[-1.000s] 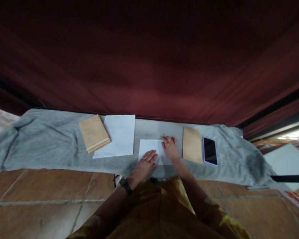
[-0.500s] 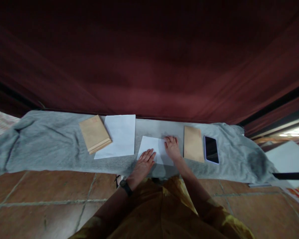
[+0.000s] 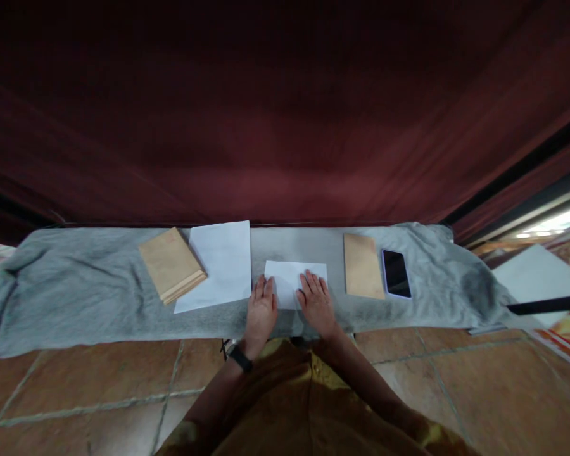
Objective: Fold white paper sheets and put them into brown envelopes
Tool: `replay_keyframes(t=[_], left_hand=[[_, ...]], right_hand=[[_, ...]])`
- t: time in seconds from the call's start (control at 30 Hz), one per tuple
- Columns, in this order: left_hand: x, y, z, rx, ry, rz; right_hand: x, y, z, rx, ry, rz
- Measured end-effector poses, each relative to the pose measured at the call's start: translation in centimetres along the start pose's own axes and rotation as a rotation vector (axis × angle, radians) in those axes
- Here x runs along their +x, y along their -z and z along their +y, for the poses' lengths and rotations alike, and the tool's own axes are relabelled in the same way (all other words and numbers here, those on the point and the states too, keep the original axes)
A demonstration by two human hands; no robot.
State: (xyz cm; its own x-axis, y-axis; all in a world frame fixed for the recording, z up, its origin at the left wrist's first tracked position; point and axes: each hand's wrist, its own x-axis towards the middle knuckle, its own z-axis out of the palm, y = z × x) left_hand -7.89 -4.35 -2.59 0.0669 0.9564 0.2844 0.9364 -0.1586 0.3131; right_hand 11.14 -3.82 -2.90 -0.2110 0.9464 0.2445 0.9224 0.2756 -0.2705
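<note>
A person in mustard-coloured clothing stands at a narrow desk draped in grey cloth [image 3: 297, 242], seen from above. At the centre of the frame, a small rectangular sheet of plain white paper [image 3: 286, 284] lies flat on the cloth. The left hand [image 3: 261, 311], below a black wristband [image 3: 239, 357], rests over the sheet's left edge, its fingers close together; the right hand [image 3: 316, 303] lies palm down on the sheet's right half, its fingers slightly spread. Neither grip appears to pinch anything.

The step in hand looks like pressing or smoothing the small sheet; the next move seems to call for light, even pressure that keeps its edges square.

Left of centre are a larger white paper sheet [image 3: 223, 263] and, overlapping it, a tilted stack of tan paper envelopes [image 3: 171, 261]. Right of centre are a single tan paper envelope [image 3: 363, 266] and a dark-screened phone in a pale purple case [image 3: 396, 273].

The hands hide the small sheet's lower corners, so whether it is folded cannot be told. Faint marks on the stack are too blurred to read, and papers at the far right are cut off by the frame
</note>
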Motion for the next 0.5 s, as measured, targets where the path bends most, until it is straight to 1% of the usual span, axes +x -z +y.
replay_keyframes(t=[0.2,0.33,0.4,0.5], left_hand=[[0.7,1.1,0.8,0.071,0.023,-0.078],[0.2,1.3,0.7,0.086,-0.003,-0.128],[-0.3,1.3,0.8,0.093,-0.002,-0.127],[-0.7,1.3,1.6,0.113,0.033,-0.081]], right_hand=[[0.0,0.1,0.6,0.002,0.027,-0.010],[0.0,0.2,1.1,-0.002,0.045,-0.033],[0.0,0.2,1.2,0.002,0.051,-0.039],[0.1,0.1,1.3,0.012,0.050,-0.041]])
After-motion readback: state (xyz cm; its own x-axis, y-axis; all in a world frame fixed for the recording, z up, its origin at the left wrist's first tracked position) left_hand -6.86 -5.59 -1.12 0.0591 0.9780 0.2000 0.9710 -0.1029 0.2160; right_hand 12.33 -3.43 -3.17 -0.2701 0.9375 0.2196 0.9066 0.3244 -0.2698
